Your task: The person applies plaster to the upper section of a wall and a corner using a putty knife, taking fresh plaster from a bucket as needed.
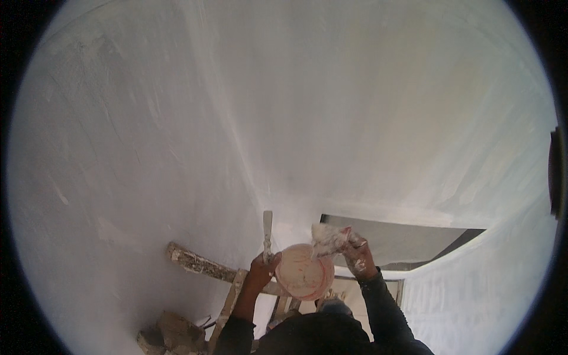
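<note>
My left hand [260, 271] is closed at the left rim of a round bucket [329, 278], with its thumb by the edge. A narrow putty knife [268, 228] stands up from the same hand, its pale blade pointing away from me. The bucket's inside is coated with whitish plaster [303, 272] and reddish streaks. At the bucket's far right rim, my right hand [357, 255], smeared white, is closed on a plaster-caked piece [329, 238] with a reddish bit near the fingers. Its exact kind is hidden under the plaster.
Pale plastered walls [148, 136] meet in a corner ahead. A dark grey opening [402, 242] lies beyond my right hand. A rough, plaster-spattered wooden beam [201, 262] and timber framing [231, 299] are below left, near a brown bundle [177, 332].
</note>
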Demonstrator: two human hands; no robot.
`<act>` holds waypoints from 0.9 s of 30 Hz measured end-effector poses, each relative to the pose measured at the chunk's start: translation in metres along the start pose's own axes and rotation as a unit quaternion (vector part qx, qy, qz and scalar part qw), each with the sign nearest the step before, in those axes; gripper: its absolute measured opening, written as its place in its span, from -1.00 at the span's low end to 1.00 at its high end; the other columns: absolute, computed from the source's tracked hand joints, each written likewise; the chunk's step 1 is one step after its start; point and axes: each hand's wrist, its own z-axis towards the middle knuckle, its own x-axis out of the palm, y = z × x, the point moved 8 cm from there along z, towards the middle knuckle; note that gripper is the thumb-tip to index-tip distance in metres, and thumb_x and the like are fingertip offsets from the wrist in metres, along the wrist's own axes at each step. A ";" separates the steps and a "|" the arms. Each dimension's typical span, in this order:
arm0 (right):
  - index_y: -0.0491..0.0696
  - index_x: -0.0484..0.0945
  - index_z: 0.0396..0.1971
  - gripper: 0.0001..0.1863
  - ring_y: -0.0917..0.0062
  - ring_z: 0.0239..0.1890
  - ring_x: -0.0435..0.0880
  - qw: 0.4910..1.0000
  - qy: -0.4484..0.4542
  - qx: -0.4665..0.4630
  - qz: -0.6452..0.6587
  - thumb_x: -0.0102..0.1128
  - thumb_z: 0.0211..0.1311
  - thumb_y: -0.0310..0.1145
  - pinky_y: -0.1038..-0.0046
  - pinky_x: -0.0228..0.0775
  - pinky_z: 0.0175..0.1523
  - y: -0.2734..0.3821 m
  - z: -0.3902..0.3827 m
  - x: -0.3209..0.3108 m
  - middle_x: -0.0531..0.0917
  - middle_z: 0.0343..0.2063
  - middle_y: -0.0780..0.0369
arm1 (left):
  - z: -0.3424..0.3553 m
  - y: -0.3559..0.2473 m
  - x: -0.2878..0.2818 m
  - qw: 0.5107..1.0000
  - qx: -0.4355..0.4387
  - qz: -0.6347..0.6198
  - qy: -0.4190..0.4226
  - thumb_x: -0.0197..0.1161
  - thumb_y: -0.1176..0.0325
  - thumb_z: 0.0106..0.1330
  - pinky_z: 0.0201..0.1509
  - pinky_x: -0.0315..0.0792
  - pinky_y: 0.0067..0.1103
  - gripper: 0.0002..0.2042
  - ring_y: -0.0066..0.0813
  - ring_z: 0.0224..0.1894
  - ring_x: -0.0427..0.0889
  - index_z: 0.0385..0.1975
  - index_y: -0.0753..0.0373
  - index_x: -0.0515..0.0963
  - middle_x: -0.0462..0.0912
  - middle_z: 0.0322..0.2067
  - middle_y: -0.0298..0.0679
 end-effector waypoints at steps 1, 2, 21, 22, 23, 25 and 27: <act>-0.24 0.44 0.07 -0.55 0.44 -0.05 0.59 0.999 -0.018 -0.032 0.026 0.10 0.38 -0.19 0.34 0.45 0.06 0.025 0.010 0.000 0.62 -0.09 0.09 | -0.002 0.005 0.001 1.000 -0.023 -0.020 0.004 0.22 0.17 0.34 -0.30 0.45 -0.52 -0.67 -0.54 -0.45 0.54 -0.19 0.39 0.55 0.61 -0.48 -0.26; -0.26 0.45 0.04 -0.58 0.45 -0.07 0.60 0.990 -0.024 -0.118 -0.078 0.10 0.38 -0.22 0.32 0.48 0.04 0.050 0.028 -0.007 0.61 -0.13 0.14 | -0.002 0.003 0.000 0.999 -0.015 -0.030 0.002 0.24 0.18 0.33 -0.35 0.44 -0.54 -0.69 -0.56 -0.47 0.52 -0.24 0.38 0.54 0.58 -0.51 -0.28; -0.07 0.51 0.04 -0.66 0.16 0.05 0.55 0.404 -0.268 -0.443 -0.754 0.04 0.29 -0.35 0.12 0.35 0.18 0.372 0.283 0.104 0.53 0.09 0.08 | 0.011 0.023 0.009 0.994 0.006 -0.107 0.024 0.26 0.21 0.32 -0.36 0.37 -0.61 -0.71 -0.64 -0.46 0.42 -0.25 0.38 0.56 0.50 -0.54 -0.39; -0.04 0.40 0.18 -0.58 0.15 0.14 0.49 0.243 -0.262 -0.426 -0.831 -0.02 0.32 -0.36 0.04 0.31 0.23 0.312 0.292 0.103 0.47 0.16 0.07 | 0.012 0.028 0.009 0.991 0.012 -0.130 0.026 0.26 0.21 0.32 -0.37 0.36 -0.61 -0.71 -0.64 -0.47 0.41 -0.25 0.38 0.56 0.48 -0.55 -0.40; 0.00 0.28 0.28 -0.47 0.18 0.20 0.44 0.242 -0.187 -0.463 -0.832 0.02 0.28 -0.38 -0.02 0.24 0.28 0.259 0.284 0.107 0.45 0.19 0.09 | 0.012 0.031 0.007 0.987 0.018 -0.154 0.029 0.26 0.20 0.32 -0.38 0.36 -0.61 -0.70 -0.64 -0.49 0.40 -0.24 0.38 0.56 0.46 -0.56 -0.41; 0.00 0.45 0.15 -0.55 0.21 0.20 0.44 0.373 -0.048 -0.463 -0.803 0.05 0.23 -0.44 0.06 0.29 0.27 0.215 0.256 0.120 0.49 0.15 0.12 | 0.009 0.031 0.000 0.989 0.005 -0.149 0.024 0.27 0.20 0.31 -0.39 0.36 -0.61 -0.70 -0.63 -0.49 0.41 -0.26 0.37 0.55 0.47 -0.57 -0.41; 0.01 0.53 0.06 -0.61 0.22 0.15 0.48 0.380 -0.075 -0.465 -0.796 0.05 0.20 -0.46 0.11 0.35 0.20 0.252 0.255 0.137 0.52 0.11 0.12 | 0.008 0.027 -0.007 0.991 0.003 -0.137 0.011 0.27 0.20 0.31 -0.40 0.35 -0.60 -0.71 -0.63 -0.50 0.41 -0.30 0.37 0.54 0.47 -0.57 -0.40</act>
